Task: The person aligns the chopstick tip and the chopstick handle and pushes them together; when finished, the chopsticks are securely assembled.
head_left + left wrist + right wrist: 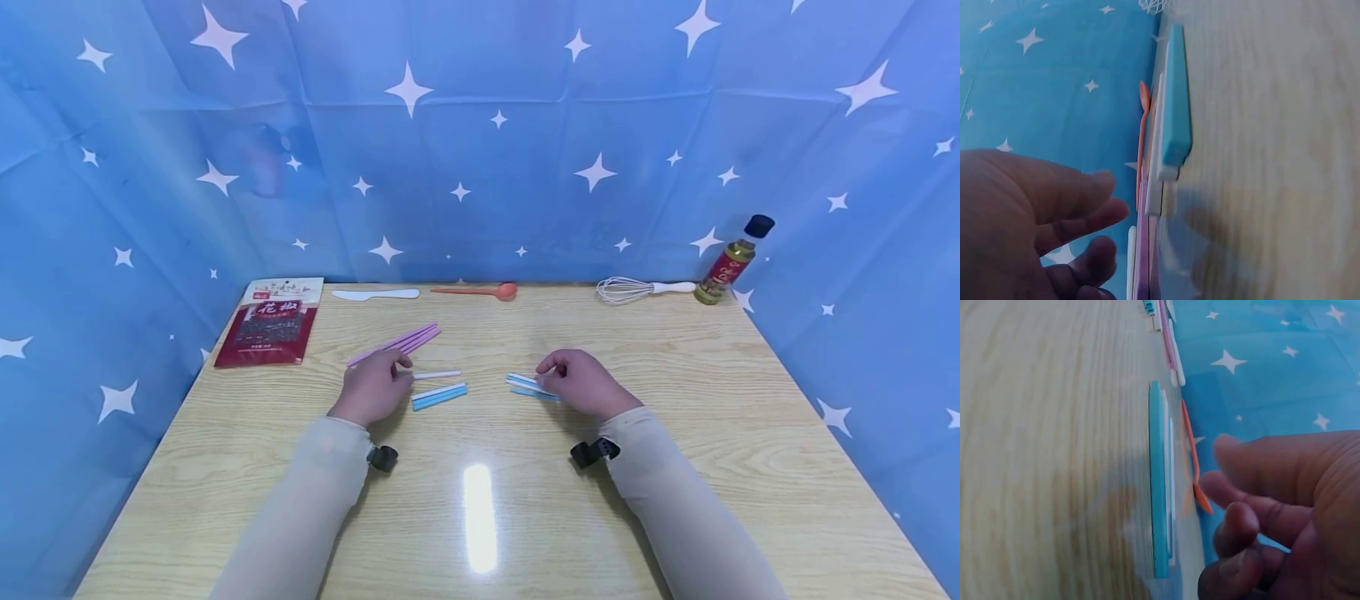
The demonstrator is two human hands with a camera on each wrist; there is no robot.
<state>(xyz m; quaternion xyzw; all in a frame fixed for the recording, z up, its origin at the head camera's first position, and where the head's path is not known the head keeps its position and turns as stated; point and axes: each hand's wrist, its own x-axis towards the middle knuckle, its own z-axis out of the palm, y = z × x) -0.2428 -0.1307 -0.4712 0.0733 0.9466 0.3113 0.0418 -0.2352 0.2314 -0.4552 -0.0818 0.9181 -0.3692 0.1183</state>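
Observation:
My left hand (371, 387) hovers over the left of the table, thumb and fingers loosely bent and apart with nothing between them in the left wrist view. Beside it lie pink-purple sticks (416, 337), a single white stick (442, 374) and a bundle of blue and white sticks (439, 397). My right hand (581, 383) is over the right end of another blue and white stick bundle (525, 384), partly hiding it. In the right wrist view its bent fingers (1241, 522) hold nothing, and the teal stick (1158, 481) lies apart from them.
Along the back edge are a red spice packet (270, 325), a white knife (375, 294), an orange-red spoon (506, 291), a whisk (630, 289) and an oil bottle (726, 271). Behind the table hangs a blue star-patterned curtain (495, 225).

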